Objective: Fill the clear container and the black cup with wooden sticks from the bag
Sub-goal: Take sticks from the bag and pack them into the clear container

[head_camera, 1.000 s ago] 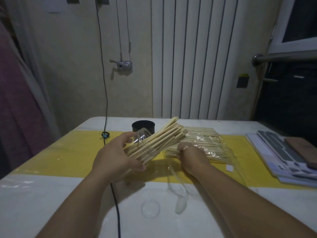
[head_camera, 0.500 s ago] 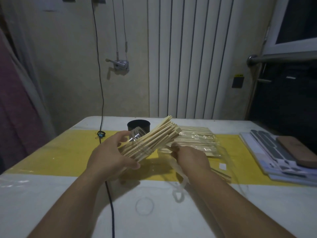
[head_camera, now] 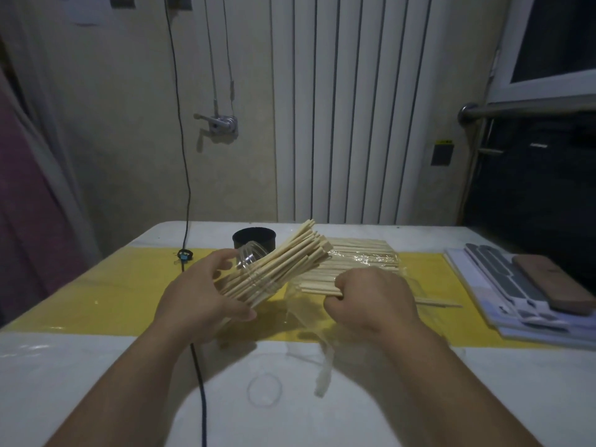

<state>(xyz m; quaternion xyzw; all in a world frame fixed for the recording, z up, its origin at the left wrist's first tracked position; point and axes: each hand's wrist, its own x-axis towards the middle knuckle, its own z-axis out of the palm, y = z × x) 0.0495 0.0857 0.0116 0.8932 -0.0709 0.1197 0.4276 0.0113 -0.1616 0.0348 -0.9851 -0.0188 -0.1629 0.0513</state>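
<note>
Tilted near the black cup (head_camera: 254, 241), the clear container (head_camera: 258, 279) was gripped by the left hand (head_camera: 200, 298); wooden sticks (head_camera: 317, 287) were clenched in the right hand (head_camera: 371, 298), best aligned for insertion.

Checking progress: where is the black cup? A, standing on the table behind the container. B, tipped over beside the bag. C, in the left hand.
A: the cup stands upright on the table, behind the tilted container the left hand holds.

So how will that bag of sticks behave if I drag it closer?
Probably floppy: the bag lies crumpled and slack. Its sticks would likely slide out loose; one stick lies loose at its right edge.
</note>
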